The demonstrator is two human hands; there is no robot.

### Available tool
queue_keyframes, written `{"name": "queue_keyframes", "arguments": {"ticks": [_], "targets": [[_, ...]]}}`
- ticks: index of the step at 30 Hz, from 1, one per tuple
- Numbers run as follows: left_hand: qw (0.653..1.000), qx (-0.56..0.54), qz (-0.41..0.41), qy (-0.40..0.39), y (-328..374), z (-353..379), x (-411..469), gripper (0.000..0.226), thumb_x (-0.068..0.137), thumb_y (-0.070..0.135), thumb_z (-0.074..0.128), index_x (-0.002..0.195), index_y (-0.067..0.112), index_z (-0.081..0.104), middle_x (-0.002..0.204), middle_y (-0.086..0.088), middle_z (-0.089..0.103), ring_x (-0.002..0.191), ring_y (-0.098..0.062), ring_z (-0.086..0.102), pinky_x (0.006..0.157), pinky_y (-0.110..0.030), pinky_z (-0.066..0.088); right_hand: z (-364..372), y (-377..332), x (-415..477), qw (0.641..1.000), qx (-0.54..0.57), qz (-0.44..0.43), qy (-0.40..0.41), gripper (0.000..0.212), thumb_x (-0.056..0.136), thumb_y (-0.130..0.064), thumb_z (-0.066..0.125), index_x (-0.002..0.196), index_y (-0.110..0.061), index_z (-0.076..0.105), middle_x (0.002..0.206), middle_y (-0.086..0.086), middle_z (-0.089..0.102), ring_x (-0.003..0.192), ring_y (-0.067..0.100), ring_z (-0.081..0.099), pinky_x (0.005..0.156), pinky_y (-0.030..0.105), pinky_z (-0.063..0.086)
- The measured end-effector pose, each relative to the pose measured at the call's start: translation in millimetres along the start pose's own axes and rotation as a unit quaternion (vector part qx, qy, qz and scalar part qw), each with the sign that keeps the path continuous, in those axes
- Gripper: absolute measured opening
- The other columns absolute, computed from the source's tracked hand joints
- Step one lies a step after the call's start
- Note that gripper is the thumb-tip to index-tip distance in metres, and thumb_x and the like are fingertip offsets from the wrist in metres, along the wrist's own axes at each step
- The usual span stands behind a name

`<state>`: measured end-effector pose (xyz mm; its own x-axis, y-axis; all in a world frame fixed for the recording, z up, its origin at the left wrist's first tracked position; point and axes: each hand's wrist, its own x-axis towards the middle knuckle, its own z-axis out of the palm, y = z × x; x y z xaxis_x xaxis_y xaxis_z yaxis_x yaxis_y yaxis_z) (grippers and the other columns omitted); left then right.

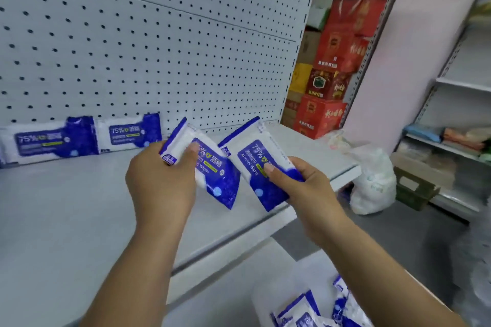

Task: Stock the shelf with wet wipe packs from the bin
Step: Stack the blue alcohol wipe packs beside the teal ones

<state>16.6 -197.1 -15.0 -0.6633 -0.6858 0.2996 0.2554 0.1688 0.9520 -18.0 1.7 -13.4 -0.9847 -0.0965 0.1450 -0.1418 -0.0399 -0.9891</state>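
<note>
Wet wipe pack (215, 172) gripped in our left hand (162, 180), partly hidden, second pack (255, 164) pinched in our right hand (308, 188), two more packs (132, 131) at shelf's (66, 207) back edge, bin (263, 300) cut off

Red cartons (342, 42) stand stacked beside a yellow box (300, 77), left of a pale pink pillar (393, 74). A white plastic bag (372, 180) sits on the floor next to a green crate (414, 188), near side shelving (462, 82) holding folded goods (451, 137).

Left hand (159, 183), right hand (308, 188) bare; forearms (127, 273) bare; thumbnails (269, 167) short.
</note>
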Motion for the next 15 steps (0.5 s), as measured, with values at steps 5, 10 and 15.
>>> {"name": "queue_keyframes", "arguments": {"ticks": [5, 10, 15], "targets": [[0.989, -0.012, 0.01, 0.145, 11, -63, 37, 0.025, 0.094, 0.033, 0.062, 0.077, 0.015, 0.067, 0.072, 0.0, 0.068, 0.073, -0.026, 0.067, 0.075, -0.051, 0.059, 75, -2, 23, 0.998, -0.049, -0.009, -0.033, 0.026, 0.084, -0.026, 0.08, 0.105, -0.014, 0.07, 0.093, 0.004, 0.078, 0.086, 0.026, 0.075, 0.073, 0.034, 0.06], [0.957, -0.041, 0.008, 0.288, 24, -128, 67, 0.016, 0.092, 0.029, 0.064, 0.095, 0.014, 0.061, 0.086, 0.0, 0.068, 0.081, -0.027, 0.068, 0.078, -0.049, 0.058, 154, -4, 36, 0.99, -0.081, -0.033, -0.114, 0.023, 0.082, -0.022, 0.082, 0.1, -0.014, 0.07, 0.09, 0.002, 0.077, 0.079, 0.019, 0.075, 0.062, 0.024, 0.057], [0.936, -0.046, 0.003, 0.348, 24, -172, 81, 0.018, 0.094, 0.014, 0.063, 0.106, 0.017, 0.05, 0.084, 0.007, 0.061, 0.073, -0.014, 0.062, 0.061, -0.014, 0.047, 232, 4, 52, 0.969, -0.14, -0.077, -0.187, 0.021, 0.077, -0.019, 0.086, 0.094, -0.019, 0.074, 0.087, -0.003, 0.077, 0.078, 0.012, 0.075, 0.062, 0.023, 0.057]]}}
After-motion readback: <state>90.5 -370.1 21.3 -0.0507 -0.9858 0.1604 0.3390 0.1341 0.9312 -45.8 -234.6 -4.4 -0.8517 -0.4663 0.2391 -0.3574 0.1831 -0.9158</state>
